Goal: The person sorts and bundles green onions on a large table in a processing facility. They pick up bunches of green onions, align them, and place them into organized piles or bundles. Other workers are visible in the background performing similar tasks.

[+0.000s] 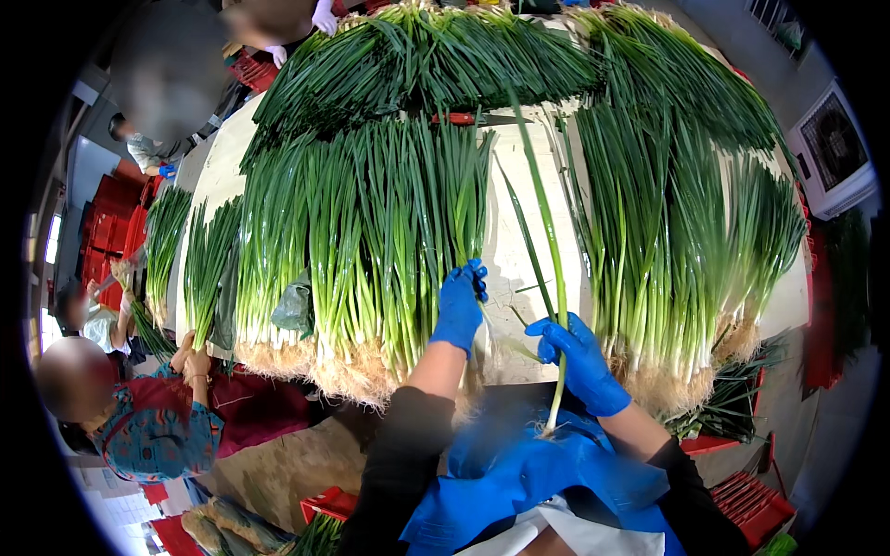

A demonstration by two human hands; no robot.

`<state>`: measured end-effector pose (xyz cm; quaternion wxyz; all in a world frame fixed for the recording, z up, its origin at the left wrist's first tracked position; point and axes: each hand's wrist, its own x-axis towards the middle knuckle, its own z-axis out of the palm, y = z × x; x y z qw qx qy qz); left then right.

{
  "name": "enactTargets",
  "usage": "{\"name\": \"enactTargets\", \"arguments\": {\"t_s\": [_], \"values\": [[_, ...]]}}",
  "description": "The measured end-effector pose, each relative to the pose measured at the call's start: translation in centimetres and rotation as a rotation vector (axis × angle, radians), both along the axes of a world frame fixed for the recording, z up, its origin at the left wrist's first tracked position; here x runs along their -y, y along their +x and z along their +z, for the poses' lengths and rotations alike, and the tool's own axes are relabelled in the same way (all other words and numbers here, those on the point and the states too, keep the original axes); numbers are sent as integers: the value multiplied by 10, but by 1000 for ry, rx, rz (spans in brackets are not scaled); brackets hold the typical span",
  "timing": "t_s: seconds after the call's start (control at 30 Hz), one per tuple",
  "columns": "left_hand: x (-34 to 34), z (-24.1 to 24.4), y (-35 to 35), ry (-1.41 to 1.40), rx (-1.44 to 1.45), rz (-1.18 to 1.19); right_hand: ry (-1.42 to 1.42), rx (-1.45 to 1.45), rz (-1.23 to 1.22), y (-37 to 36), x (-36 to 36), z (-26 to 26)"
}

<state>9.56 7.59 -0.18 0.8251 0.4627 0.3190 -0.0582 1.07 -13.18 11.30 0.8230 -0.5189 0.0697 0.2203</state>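
Observation:
In a blue glove, my right hand [580, 361] is shut on the stalk of one long green onion [554, 257]; its roots hang by the blue apron [528, 465] and its leaves point up the table. My left hand [460, 304], also gloved in blue, has its fingers curled at the right edge of the left row of green onions [389, 236], around the lower stalks. Another row of green onions [646, 257] lies to the right, roots towards me. A thin loose leaf [530, 240] lies beside the held stalk.
A red-handled knife [455, 119] lies beyond the left row, below a far heap of green onions [424, 62]. A dark green cloth [295, 306] rests on the left row. At left, a person [160, 424] grips a bunch. Red crates [751, 507] stand lower right.

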Motion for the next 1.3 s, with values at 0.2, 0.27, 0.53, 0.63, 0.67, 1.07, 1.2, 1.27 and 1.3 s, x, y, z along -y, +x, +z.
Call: {"name": "enactTargets", "arguments": {"t_s": [0.2, 0.27, 0.53, 0.63, 0.67, 1.07, 1.2, 1.27, 1.3], "values": [[-3, 5, 24, 261, -60, -49, -63, 100, -109, -12, 40, 38], [11, 4, 14, 670, 95, -150, -148, 91, -142, -3, 41, 38], [77, 44, -96, 1055, 460, -512, -87, -60, -260, 19, 22, -7], [72, 35, -117, 1000, 362, -585, -91, -66, -232, 13, 17, -15], [69, 36, -120, 954, 326, -636, -102, -57, -227, 10, 17, -16], [108, 36, -154, 122, 319, -848, -542, 208, -282, -10, 24, -75], [116, 72, -151, -134, -26, -648, -486, 39, -142, -14, 57, -71], [118, 49, -153, -163, -42, -604, -461, 11, -66, -17, 67, -88], [120, 44, -153, -178, -51, -581, -448, -3, -26, -17, 69, -88]]}}
